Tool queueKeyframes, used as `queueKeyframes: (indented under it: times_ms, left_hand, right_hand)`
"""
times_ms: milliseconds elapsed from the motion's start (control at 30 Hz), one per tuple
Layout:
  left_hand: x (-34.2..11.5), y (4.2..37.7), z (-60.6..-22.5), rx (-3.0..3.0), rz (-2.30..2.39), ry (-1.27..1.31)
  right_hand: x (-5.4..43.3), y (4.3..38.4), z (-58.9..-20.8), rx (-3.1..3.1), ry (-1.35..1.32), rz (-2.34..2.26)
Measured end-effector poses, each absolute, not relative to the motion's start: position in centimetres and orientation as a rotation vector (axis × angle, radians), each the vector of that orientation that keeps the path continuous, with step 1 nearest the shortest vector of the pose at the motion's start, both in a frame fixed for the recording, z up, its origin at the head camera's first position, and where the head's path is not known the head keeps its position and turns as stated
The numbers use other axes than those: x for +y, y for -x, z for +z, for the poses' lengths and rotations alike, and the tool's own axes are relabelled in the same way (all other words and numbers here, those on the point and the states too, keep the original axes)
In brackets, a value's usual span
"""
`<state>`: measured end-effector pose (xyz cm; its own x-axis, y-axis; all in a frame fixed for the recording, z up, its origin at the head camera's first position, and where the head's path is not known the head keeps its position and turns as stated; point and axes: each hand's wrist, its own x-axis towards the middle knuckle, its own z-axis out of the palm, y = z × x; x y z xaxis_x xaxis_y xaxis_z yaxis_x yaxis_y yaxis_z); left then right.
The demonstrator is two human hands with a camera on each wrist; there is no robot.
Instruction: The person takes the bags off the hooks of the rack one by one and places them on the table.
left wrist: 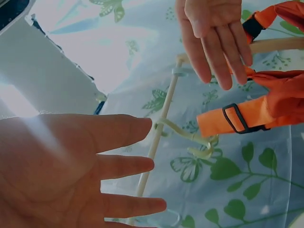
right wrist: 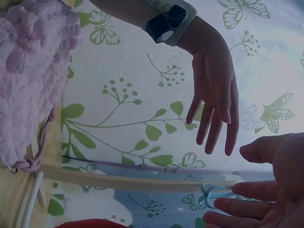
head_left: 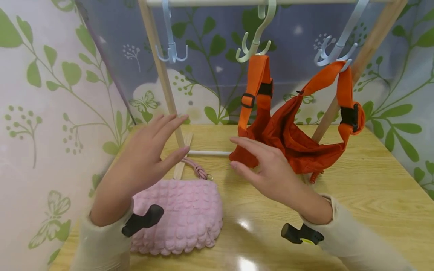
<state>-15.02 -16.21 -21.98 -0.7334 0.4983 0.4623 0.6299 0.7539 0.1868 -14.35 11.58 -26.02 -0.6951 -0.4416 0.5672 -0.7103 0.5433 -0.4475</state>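
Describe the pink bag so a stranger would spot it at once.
Find the rack standing on the wooden table. In the head view, look to the table's left, on the near side of the rack: there lies the pink bag. Its puffy surface and pink cord set it apart from the orange bag, which hangs from the rack.

In the head view, at lower left, the left sleeve (head_left: 105, 244) is hiding one end of the pink bag (head_left: 183, 214); right of centre, the right hand (head_left: 269, 171) is covering part of the orange bag (head_left: 310, 156).
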Motion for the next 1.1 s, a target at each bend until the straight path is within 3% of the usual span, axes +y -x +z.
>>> queueKeyframes:
  times_ms: [467, 1100]
  left_hand:
    - [-12.9, 17.5, -19.4, -2.4, -0.587, 0.932]
    - [-8.5, 23.6, -15.7, -2.245, -0.707, 0.953]
  right_hand:
    - [13.9, 17.1, -22.6, -2.416, -0.753, 0.757]
    - [14.8, 20.9, -18.8, -2.314, -0.509, 0.857]
